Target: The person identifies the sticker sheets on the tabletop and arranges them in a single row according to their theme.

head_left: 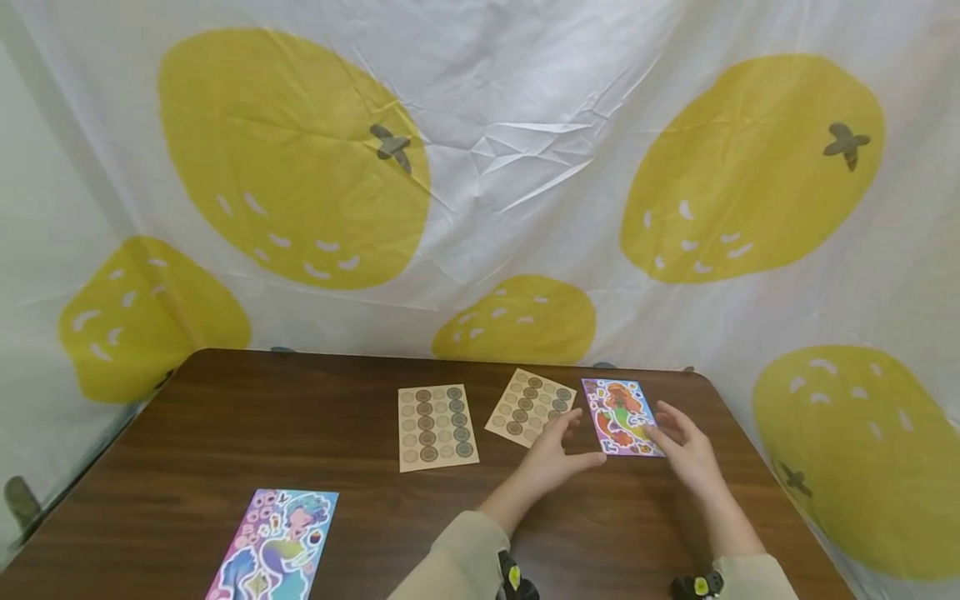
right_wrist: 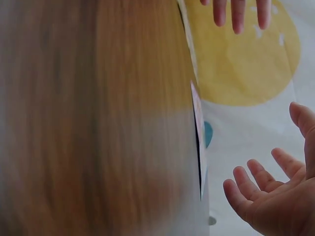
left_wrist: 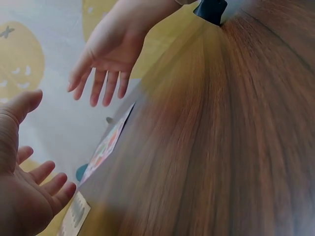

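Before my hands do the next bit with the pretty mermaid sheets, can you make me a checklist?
1. Hands free: ok, left hand and right hand hold nothing.
2. Red-haired mermaid sheet picture-side up: ok.
3. Its back checked: cannot tell, it's hidden.
4. Left tan sheet apart from right tan sheet: ok, there's a gap.
5. Right tan sheet fully visible in the head view: not ok, your left hand covers part.
6. Blue-haired mermaid sheet fully in view: not ok, its bottom is cut off.
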`<state>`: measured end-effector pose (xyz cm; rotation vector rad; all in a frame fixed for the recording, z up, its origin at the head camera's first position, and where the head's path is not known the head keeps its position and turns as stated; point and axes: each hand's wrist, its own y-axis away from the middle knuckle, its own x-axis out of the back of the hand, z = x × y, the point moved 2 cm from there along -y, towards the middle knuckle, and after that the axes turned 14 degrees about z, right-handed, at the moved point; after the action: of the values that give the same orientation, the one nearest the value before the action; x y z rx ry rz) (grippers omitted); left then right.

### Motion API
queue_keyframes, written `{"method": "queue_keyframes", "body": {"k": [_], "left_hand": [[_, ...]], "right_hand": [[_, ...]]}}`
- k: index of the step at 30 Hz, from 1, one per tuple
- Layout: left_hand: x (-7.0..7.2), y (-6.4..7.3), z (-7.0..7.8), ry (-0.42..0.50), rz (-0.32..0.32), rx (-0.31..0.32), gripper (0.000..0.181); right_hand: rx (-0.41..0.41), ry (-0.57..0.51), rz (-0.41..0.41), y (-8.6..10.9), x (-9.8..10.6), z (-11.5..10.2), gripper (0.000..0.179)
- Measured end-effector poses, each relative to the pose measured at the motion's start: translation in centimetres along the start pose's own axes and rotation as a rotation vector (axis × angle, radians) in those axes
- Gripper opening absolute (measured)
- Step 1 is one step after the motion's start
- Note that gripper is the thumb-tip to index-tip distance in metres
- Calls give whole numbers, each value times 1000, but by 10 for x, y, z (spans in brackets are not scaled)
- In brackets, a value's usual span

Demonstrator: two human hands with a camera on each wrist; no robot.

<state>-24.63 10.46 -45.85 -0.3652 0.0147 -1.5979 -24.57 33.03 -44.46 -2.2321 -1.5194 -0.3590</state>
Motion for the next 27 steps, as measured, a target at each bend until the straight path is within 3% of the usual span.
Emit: {"method": "queue_keyframes", "body": {"k": [11, 27], "left_hand": [[-19, -5, -2, 44, 10, 69, 68], [-33, -2, -8, 106, 23, 124, 70]], "right_hand": [[-23, 28, -50, -14, 8, 13, 70], [-18, 11, -138, -26, 13, 29, 76]]}}
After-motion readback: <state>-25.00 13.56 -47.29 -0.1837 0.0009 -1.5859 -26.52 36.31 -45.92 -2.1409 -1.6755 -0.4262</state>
